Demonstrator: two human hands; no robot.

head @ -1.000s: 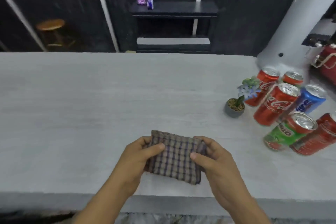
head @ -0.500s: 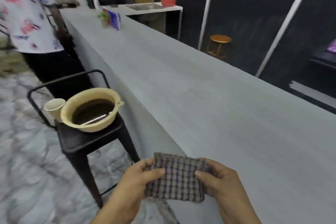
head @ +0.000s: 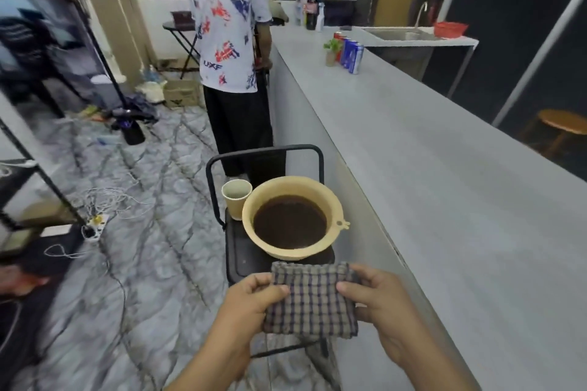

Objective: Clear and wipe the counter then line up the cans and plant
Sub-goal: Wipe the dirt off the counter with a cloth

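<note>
A folded checked cloth [head: 313, 300] hangs between my two hands, low in the view, just in front of a black chair. My left hand [head: 246, 305] pinches its left edge with thumb on top. My right hand [head: 379, 298] holds its right edge the same way. The long grey counter [head: 444, 184] runs along the right side. Far down it stand a small potted plant [head: 332, 51] and a row of cans [head: 351, 54]. The cans and plant from the earlier frames are out of view.
A beige basin [head: 290, 219] of dark water and a paper cup [head: 236, 198] sit on the black chair [head: 263, 155] beside the counter. A person in a patterned shirt [head: 228, 19] stands further along. Cables [head: 104, 200] lie on the marble floor. A sink [head: 400, 33] is at the far end.
The view has swung left, away from the counter top toward the chair with the basin. Both hands have carried the cloth off the counter and now hold it near the basin.
</note>
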